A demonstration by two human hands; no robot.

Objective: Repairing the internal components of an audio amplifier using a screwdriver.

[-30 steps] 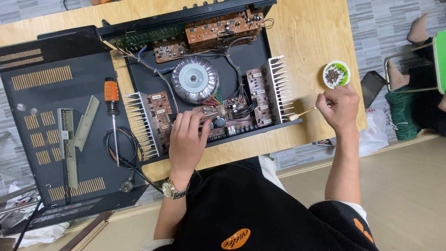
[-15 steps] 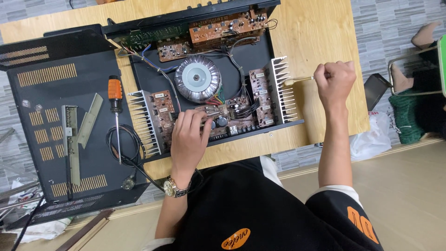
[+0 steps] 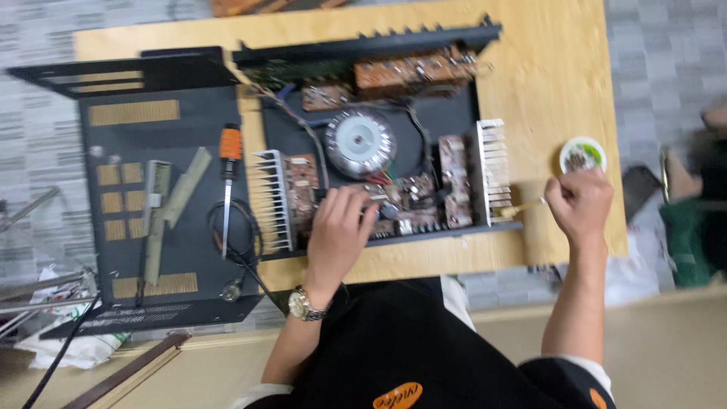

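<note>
An opened black amplifier chassis (image 3: 454, 106) lies on the wooden table (image 3: 553, 83), with a round silver transformer (image 3: 360, 142), brown circuit boards and two finned heat sinks (image 3: 494, 170) inside. My left hand (image 3: 337, 235), a watch on its wrist, rests on the boards at the chassis's near middle, fingers spread on the parts. To the right of the chassis, my right hand (image 3: 579, 203) is closed on a thin pale stick-like tool (image 3: 524, 206) whose tip points at the right heat sink. A small round white and green tin (image 3: 582, 155) sits just beyond that hand.
The removed black cover (image 3: 136, 197) lies to the left, carrying an orange-handled screwdriver (image 3: 228, 178), grey metal strips (image 3: 170, 201) and a looped black cable (image 3: 238, 242). Cloth and metal rods lie at the far left. Another person's leg and a green item (image 3: 693, 227) are at the right edge.
My right hand rose away from the tin half a second ago and has come back down beside it, still holding the thin tool. My left hand stayed on the boards.
</note>
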